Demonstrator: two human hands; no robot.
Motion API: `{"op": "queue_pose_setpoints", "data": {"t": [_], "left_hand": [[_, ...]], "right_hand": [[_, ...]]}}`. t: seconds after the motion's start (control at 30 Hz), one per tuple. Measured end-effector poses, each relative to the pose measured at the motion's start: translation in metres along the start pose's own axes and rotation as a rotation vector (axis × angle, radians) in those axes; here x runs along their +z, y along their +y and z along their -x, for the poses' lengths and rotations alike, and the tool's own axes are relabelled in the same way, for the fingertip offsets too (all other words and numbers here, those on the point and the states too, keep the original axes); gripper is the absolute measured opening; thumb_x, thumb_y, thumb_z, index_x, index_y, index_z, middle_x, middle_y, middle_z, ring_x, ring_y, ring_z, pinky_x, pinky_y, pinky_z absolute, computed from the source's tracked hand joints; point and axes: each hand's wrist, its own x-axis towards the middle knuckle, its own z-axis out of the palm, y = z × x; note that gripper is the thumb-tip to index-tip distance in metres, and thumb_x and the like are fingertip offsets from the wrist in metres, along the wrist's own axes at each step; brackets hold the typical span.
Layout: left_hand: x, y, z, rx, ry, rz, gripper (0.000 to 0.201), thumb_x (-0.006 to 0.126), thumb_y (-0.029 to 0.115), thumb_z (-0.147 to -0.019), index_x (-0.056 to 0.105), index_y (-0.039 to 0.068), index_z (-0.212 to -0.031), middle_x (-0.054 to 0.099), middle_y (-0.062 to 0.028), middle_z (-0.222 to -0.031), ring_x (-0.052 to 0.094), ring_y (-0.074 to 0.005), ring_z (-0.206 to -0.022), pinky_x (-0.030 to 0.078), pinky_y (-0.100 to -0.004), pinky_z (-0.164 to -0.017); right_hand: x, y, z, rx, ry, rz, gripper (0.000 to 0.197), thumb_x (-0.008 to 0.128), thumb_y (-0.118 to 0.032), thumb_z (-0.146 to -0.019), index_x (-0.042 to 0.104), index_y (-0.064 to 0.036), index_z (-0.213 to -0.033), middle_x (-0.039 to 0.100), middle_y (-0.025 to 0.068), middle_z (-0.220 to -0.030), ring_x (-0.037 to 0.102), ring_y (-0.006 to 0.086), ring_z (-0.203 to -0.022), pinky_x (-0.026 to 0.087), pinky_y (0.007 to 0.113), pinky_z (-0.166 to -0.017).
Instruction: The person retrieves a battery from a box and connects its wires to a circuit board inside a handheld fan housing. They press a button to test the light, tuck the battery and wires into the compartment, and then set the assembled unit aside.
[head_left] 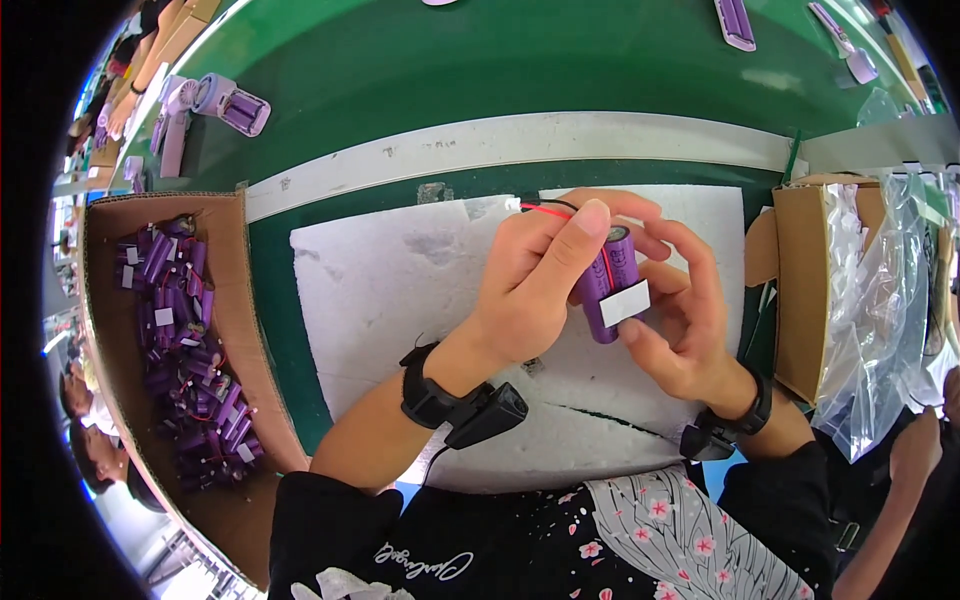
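Observation:
Over the white foam sheet point(400, 290), I hold a purple two-cell battery pack point(620, 265) tilted between both hands. A white rectangular sticker point(626, 303) lies across its lower part. My left hand point(540, 280) is closed at the pack's upper left side, its thumb near the top end. Red and black wires point(545, 208) come out over that hand and end in a small white connector point(514, 204). My right hand point(695, 320) curls around the right side, with the thumb at the lower end by the sticker. Its other fingers are partly hidden behind the pack.
On the left, a cardboard box point(275, 375) holds many purple battery packs. Another box point(800, 290) with clear plastic bags point(875, 330) stands right. Beyond a white rail point(520, 137), purple handheld fans point(230, 103) lie on a green surface. Another person's arm point(900, 490) shows right.

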Motion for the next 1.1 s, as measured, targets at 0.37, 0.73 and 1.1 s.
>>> {"op": "queue_pose_setpoints", "data": {"t": [0.37,0.73,1.1], "left_hand": [[-0.008,0.006,0.0,-0.036,-0.011,-0.009,0.033,0.043,0.029,-0.106,0.059,0.002,-0.099,0.07,-0.013,-0.096,0.053,-0.0046,-0.06,0.041,-0.0193,-0.05],[-0.015,0.008,0.002,-0.047,-0.021,-0.063,0.033,0.042,0.028,-0.106,0.056,0.001,-0.095,0.067,-0.0158,-0.089,0.064,-0.0127,-0.069,0.049,-0.0241,-0.055],[-0.012,0.007,0.004,0.123,-0.05,-0.517,0.032,0.049,0.016,-0.101,0.061,-0.005,-0.081,0.066,-0.0111,-0.08,0.064,-0.0149,-0.067,0.05,-0.0274,-0.058]], "right_hand": [[0.003,-0.004,0.004,0.068,0.067,-0.076,0.067,0.056,-0.012,-0.093,0.016,-0.0037,-0.146,0.062,0.0244,-0.116,0.068,0.0277,-0.099,0.055,0.035,-0.083],[0.01,-0.01,0.004,0.031,0.085,0.045,0.05,0.062,-0.007,-0.089,0.035,-0.0028,-0.131,0.063,0.0144,-0.101,0.065,0.0201,-0.085,0.052,0.031,-0.073],[0.009,-0.024,-0.004,-0.052,-0.02,0.377,0.013,0.063,-0.006,-0.087,0.057,0.0005,-0.078,0.058,0.0118,-0.073,0.055,0.0217,-0.061,0.043,0.031,-0.056]]}}
